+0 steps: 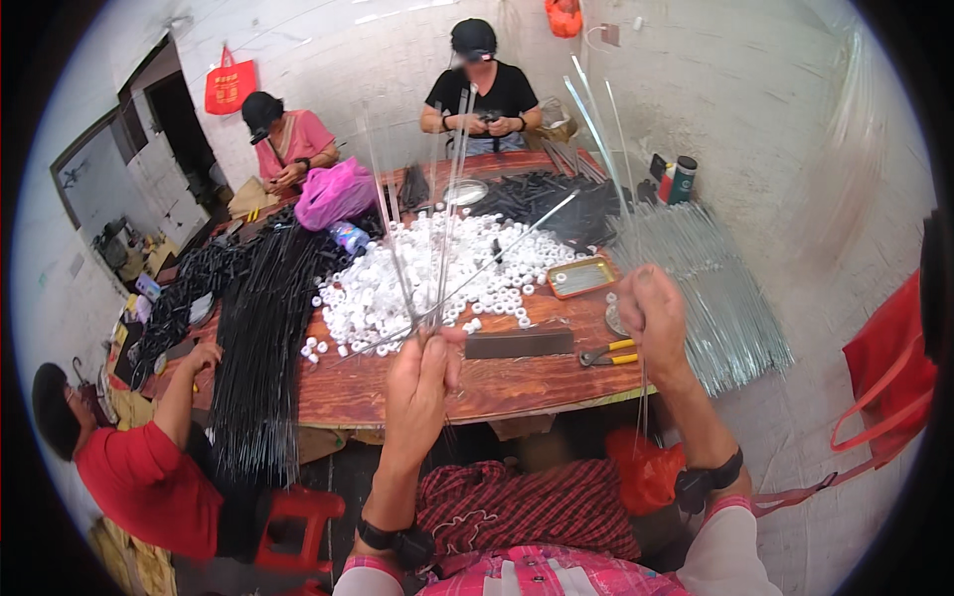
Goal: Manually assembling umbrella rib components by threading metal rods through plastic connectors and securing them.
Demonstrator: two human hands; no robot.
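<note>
Several thin metal rods (429, 316) rise from my left hand (415, 385), whose fingers and thumb are closed around their lower ends. They fan out upward at different slants above the table. My right hand (652, 313) is raised at the right, fingers closed on a few more thin rods (599, 129) that stick out above and below the fist. Behind my hands lies a wide heap of small white plastic rings (388, 298). To the right of my right hand, a thick layer of silver rods (711, 288) hangs over the table's edge.
A brown block (519, 344), yellow-handled pliers (616, 359) and a yellow-rimmed tray (583, 278) lie on the wooden table (388, 391). Long black rods (256, 338) overhang its left front. Three people sit around it, one in red (149, 477) at the left beside a red stool (298, 531).
</note>
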